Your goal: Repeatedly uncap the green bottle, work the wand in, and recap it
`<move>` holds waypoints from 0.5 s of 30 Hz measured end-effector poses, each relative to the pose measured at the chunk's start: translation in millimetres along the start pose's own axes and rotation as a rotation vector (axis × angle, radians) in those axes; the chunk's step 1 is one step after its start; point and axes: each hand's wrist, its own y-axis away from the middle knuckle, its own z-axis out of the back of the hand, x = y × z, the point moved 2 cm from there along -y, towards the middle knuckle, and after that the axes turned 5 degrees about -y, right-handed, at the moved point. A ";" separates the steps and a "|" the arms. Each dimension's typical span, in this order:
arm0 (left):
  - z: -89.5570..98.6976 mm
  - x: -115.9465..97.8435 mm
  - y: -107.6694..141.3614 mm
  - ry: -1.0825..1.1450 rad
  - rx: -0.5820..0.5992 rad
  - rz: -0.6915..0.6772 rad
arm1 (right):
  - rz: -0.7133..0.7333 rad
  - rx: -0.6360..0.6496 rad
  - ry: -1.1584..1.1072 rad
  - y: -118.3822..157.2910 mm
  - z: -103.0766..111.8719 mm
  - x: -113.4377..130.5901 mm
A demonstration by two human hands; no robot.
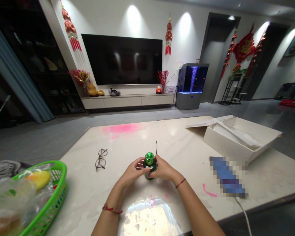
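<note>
A small dark bottle (150, 174) with a shiny green ribbed cap (149, 158) stands upright on the pale marble-look table (88, 186). My left hand (135, 171) holds it from the left, thumb across its front. From the right, my right hand (162, 168) grips the same bottle. Both hands are closed around its body, and the cap shows above the fingers. Just behind the bottle, a thin black strip (156, 147) sticks out; its lower end is hidden by my right hand.
Folded-out glasses (101, 159) lie to the left. A green plastic basket (61, 186) with bagged items stands at the near left. On the right are an open white box (231, 144) and a blurred blue object (227, 177) with a white cable (244, 213). Pink stains (123, 127) mark the tabletop.
</note>
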 end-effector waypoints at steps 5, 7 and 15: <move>-1.6 -1.9 1.6 -0.036 0.112 -0.027 | 0.018 0.070 0.039 2.5 4.8 3.7; -2.3 -3.0 1.9 -0.042 0.137 -0.035 | 0.021 0.078 0.081 2.6 5.5 4.8; -6.0 -9.0 5.1 -0.061 0.185 -0.037 | 0.007 0.077 0.218 5.9 4.8 8.6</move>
